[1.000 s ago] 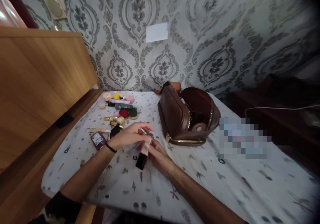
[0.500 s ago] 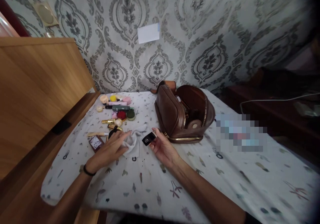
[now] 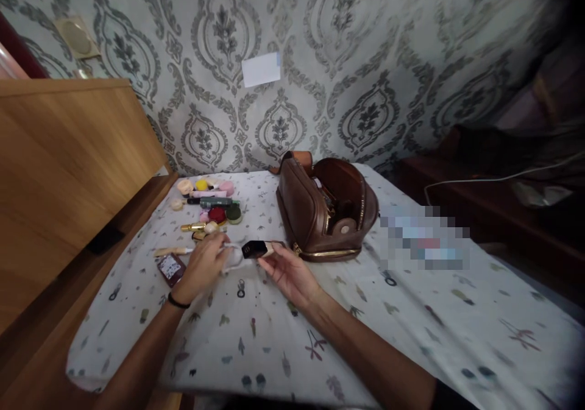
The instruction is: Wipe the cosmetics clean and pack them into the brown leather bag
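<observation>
Right hand point(image 3: 295, 276) fingers pinching black-capped pale rectangular bottle point(image 3: 256, 250), mid-counter, well in from near edge; left hand point(image 3: 203, 270) at crumpled white cloth point(image 3: 234, 258), can't tell if fingers grip it; open brown leather bag point(image 3: 315, 215) and assorted small cosmetics point(image 3: 217, 215) toward counter point(image 3: 256, 349) far edge.

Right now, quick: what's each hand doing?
Left hand: at the white cloth; whether it grips it cannot be told.
Right hand: closed on a black-capped bottle.
</observation>
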Demonstrator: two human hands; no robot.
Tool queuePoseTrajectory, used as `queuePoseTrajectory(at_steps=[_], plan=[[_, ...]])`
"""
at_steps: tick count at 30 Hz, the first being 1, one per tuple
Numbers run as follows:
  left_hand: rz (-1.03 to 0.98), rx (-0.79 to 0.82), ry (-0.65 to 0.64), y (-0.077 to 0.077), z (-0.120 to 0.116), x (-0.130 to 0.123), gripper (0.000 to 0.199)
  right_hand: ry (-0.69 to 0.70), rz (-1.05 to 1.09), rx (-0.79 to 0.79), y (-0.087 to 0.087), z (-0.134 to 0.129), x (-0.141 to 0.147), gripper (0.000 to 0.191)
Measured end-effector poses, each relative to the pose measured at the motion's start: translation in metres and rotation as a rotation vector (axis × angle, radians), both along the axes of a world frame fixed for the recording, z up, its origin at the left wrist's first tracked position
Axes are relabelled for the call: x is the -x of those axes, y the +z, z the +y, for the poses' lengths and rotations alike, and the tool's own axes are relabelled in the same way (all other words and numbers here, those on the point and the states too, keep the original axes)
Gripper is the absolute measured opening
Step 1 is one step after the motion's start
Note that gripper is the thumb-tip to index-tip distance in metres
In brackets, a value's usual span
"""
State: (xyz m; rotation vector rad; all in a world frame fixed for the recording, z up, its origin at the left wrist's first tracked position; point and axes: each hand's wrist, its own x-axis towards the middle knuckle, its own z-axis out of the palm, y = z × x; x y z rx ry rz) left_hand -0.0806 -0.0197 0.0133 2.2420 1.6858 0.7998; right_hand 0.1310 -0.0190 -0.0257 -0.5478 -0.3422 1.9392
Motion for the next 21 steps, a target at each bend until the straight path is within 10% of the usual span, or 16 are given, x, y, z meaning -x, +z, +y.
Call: queuePoseTrajectory(at_steps=[7, 21], plan=[[-0.692, -0.023, 0.132, 0.002, -0.015, -0.017, 0.020, -0.055, 0.027, 0.124, -0.003, 0.002, 0.005, 0.018], [-0.092, -0.311, -0.093, -0.013, -0.015, -0.047, 0.051, 0.017, -0.106, -0.008, 0.003, -0.011, 0.009, 0.037]])
